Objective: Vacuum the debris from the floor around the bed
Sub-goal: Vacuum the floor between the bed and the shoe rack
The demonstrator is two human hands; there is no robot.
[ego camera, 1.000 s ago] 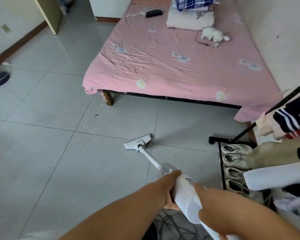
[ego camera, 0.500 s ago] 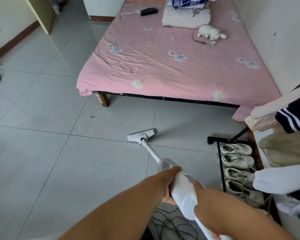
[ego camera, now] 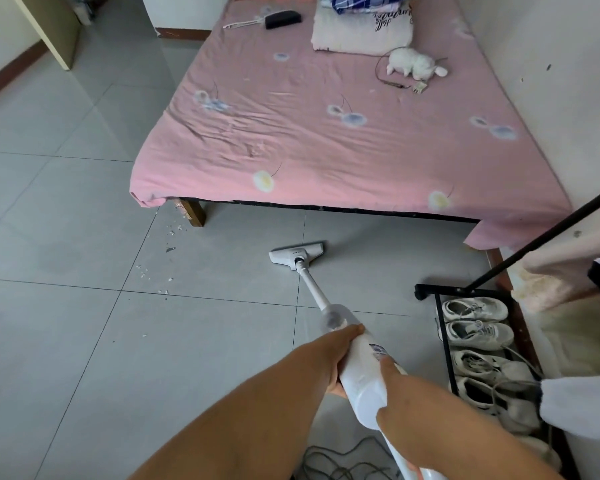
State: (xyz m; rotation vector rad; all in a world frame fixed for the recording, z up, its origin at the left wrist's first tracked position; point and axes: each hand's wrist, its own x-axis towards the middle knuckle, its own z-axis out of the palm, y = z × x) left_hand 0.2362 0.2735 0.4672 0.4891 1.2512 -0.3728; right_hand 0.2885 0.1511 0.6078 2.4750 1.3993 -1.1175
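At the foot of the bed (ego camera: 326,140), I am clamping my left hand (ego camera: 336,358) and right hand (ego camera: 402,393) round the vacuum (ego camera: 359,370). Its floor head (ego camera: 297,252) is lying flat, well right of the debris (ego camera: 168,237) by the bed leg (ego camera: 194,214). I should be steering it left, slow and flat.

The vacuum (ego camera: 361,375) extends forward; its floor head (ego camera: 297,255) now lies past the tile seam (ego camera: 222,299), seemingly nearer the bed (ego camera: 326,140).
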